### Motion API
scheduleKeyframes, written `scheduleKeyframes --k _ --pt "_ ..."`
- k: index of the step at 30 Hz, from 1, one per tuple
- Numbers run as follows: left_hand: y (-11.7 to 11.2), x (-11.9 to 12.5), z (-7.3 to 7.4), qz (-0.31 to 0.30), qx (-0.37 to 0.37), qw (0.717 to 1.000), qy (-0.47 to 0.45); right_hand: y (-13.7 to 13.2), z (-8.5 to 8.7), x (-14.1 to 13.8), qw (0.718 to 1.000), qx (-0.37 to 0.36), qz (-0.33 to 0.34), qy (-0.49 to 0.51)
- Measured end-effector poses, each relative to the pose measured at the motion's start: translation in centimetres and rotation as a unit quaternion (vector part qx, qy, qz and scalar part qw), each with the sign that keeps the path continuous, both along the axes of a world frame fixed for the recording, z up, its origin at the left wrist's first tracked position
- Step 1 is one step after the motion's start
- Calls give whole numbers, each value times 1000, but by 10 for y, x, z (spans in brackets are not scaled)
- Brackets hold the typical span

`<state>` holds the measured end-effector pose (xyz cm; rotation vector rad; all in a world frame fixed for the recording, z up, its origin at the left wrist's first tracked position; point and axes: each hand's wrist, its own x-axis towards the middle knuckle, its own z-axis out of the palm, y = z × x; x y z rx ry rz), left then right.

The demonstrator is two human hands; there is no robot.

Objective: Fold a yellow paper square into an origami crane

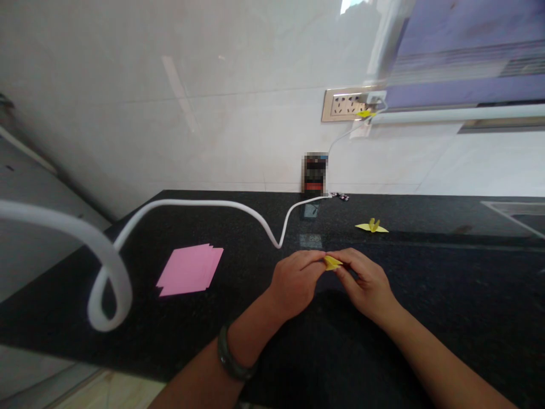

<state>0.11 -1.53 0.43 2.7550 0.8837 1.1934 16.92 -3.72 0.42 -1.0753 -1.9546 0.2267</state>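
A small piece of folded yellow paper [332, 263] is pinched between my two hands above the dark countertop. My left hand [296, 283], with a dark bangle on its wrist, grips the paper's left side with thumb and fingers. On the other side, my right hand [366, 281] holds the right edge between its thumb and fingertips. The fingers cover part of the folds. Beyond my right hand, a finished yellow paper crane [372, 226] with spread wings stands on the counter.
A stack of pink paper sheets [190, 270] lies to the left on the black countertop [238, 227]. A thick white flexible stalk [200, 203] curves across the left side. A phone-like device [315, 174] leans on the wall below a socket panel [347, 104]. A framed recess [517, 218] is at far right.
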Motion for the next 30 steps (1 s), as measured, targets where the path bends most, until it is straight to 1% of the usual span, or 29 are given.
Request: scheduleKeyframes --k 6,11,17,20,23,26,28,29,30 --pt "1 0 -2 7 30 999 -25 0 -1 0 1000 2 -6 7" --pt "0 0 -4 10 41 998 -39 -1 -3 -1 1000 -1 -14 16" --pt "0 0 -4 1 29 998 -60 -2 -2 -1 999 -16 -35 30" --pt "-1 1 -2 -8 6 997 -79 -2 -3 -1 998 -30 -35 40" --pt "-1 3 1 -23 -54 992 -111 -1 -5 -2 996 -62 -24 66" --pt "-1 5 1 -28 -159 974 -157 -1 -7 -4 987 -108 -3 117" --pt "0 6 -1 -29 -242 949 -198 -1 -8 -5 975 -151 14 164" --pt "0 7 -3 -35 -288 931 -224 -1 -9 -6 966 -174 21 189" --pt "1 8 -4 -45 -336 906 -253 0 -9 -7 957 -194 27 213"
